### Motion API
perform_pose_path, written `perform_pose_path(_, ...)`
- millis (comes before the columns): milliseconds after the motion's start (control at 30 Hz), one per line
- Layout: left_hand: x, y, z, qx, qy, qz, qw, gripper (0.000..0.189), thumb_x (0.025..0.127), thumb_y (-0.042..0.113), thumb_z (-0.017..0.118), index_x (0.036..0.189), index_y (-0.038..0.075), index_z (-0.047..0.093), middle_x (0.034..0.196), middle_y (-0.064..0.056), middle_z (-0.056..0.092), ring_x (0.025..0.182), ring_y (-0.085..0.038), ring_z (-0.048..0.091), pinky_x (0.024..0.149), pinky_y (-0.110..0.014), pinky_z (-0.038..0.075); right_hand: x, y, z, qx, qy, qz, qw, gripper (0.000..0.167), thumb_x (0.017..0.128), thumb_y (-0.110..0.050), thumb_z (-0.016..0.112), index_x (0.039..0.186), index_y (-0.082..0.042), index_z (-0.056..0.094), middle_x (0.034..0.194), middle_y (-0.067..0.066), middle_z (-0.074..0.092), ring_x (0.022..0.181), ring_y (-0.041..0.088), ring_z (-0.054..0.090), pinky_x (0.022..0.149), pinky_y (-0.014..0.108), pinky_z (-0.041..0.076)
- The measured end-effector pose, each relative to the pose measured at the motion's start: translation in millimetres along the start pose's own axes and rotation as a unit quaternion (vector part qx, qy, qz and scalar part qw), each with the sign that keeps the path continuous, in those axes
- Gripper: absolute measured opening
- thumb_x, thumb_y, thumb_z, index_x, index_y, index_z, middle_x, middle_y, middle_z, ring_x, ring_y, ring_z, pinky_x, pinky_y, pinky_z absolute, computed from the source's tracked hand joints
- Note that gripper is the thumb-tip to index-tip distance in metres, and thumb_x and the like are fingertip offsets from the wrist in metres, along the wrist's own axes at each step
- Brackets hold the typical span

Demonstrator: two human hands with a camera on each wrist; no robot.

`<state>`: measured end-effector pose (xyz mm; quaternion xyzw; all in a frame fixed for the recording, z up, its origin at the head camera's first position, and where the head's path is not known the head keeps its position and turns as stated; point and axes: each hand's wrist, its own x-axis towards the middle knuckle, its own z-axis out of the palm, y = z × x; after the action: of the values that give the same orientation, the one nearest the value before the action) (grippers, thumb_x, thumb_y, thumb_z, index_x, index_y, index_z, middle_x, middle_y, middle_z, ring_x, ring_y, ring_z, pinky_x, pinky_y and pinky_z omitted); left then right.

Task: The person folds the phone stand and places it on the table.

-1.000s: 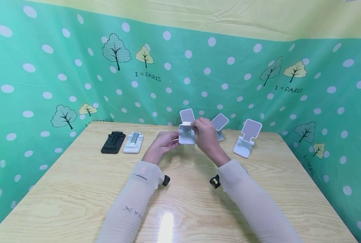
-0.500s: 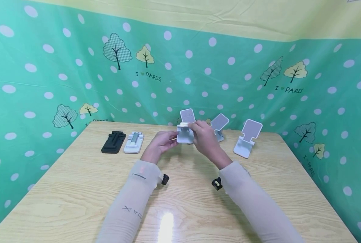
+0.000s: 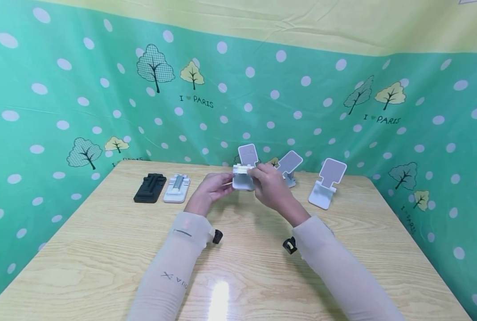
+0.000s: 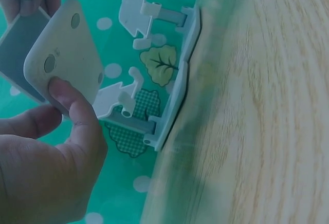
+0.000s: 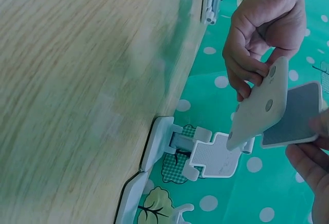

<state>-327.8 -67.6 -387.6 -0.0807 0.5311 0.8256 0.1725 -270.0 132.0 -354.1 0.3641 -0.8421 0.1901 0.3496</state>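
Note:
A white phone stand point(image 3: 243, 182) is held off the table between both hands, partly unfolded. My left hand point(image 3: 212, 191) pinches its base at the left edge; in the left wrist view the thumb presses on the base's underside point(image 4: 69, 49), which has round pads. My right hand point(image 3: 272, 187) pinches the grey-faced plate point(image 5: 295, 113) on the other side, and the plate stands at an angle to the base. Right behind it, an unfolded white phone stand point(image 3: 248, 154) is partly hidden by the held one.
Two more unfolded white stands stand to the right, one point(image 3: 290, 161) partly behind my right hand, the other point(image 3: 322, 196) farther right. A folded black stand point(image 3: 150, 188) and a folded white stand point(image 3: 177, 189) lie left on the wooden table point(image 3: 102, 249). A green curtain point(image 3: 206, 120) hangs behind.
The held stand has shifted slightly left and its upper part has tipped, so a bright hinge edge now shows at its top. The right hand has moved slightly down; the other stands stayed put.

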Motion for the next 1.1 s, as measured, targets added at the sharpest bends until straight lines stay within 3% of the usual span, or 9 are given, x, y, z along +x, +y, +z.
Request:
perform_pose_path(233, -1.3, 0.7, -1.8, 0.005, -0.005, 0.006, 1.0, 0.03, 0.102, -0.001, 0.054, 0.13, -0.01, 0.059, 0.133, -0.024, 0.06, 0.099, -0.025, 0.064, 0.076, -0.026, 0.058, -5.0, -2, 1, -0.019, -0.026, -0.014, 0.9994, 0.013, 0.084, 0.001, 0.073, 0.097, -0.001, 0.075, 0.092, 0.009, 0.072, 0.085, 0.025, 0.065, 0.076, 0.037, 0.057)
perform_pose_path(533, -1.0, 0.6, -2.3, -0.01, -0.011, 0.002, 0.9999, 0.028, 0.102, -0.001, 0.054, 0.128, -0.01, 0.06, 0.126, -0.022, 0.062, 0.095, -0.023, 0.064, 0.074, -0.025, 0.059, -6.7, -5, 2, -0.04, -0.03, -0.037, 0.9981, 0.011, 0.087, -0.004, 0.075, 0.097, 0.0, 0.077, 0.091, 0.009, 0.072, 0.086, 0.026, 0.066, 0.079, 0.04, 0.057)
perform_pose_path(867, -1.9, 3.8, -2.6, -0.019, -0.026, -0.027, 0.9991, 0.034, 0.105, 0.006, 0.052, 0.137, -0.006, 0.054, 0.143, -0.023, 0.053, 0.106, -0.027, 0.063, 0.085, -0.029, 0.059, -11.4, -2, 3, -0.033, -0.043, -0.044, 0.9976, 0.019, 0.086, 0.004, 0.072, 0.104, 0.003, 0.077, 0.097, 0.013, 0.073, 0.099, 0.031, 0.067, 0.095, 0.044, 0.057)
perform_pose_path(1100, 0.0, 2.7, -3.5, -0.008, -0.029, -0.032, 0.999, 0.03, 0.102, 0.01, 0.06, 0.13, -0.002, 0.059, 0.128, -0.018, 0.062, 0.102, -0.024, 0.064, 0.082, -0.029, 0.06, -12.3, -3, 4, -0.054, -0.058, -0.054, 0.9954, 0.021, 0.087, 0.005, 0.072, 0.107, 0.001, 0.077, 0.101, 0.013, 0.074, 0.102, 0.03, 0.066, 0.096, 0.042, 0.057)
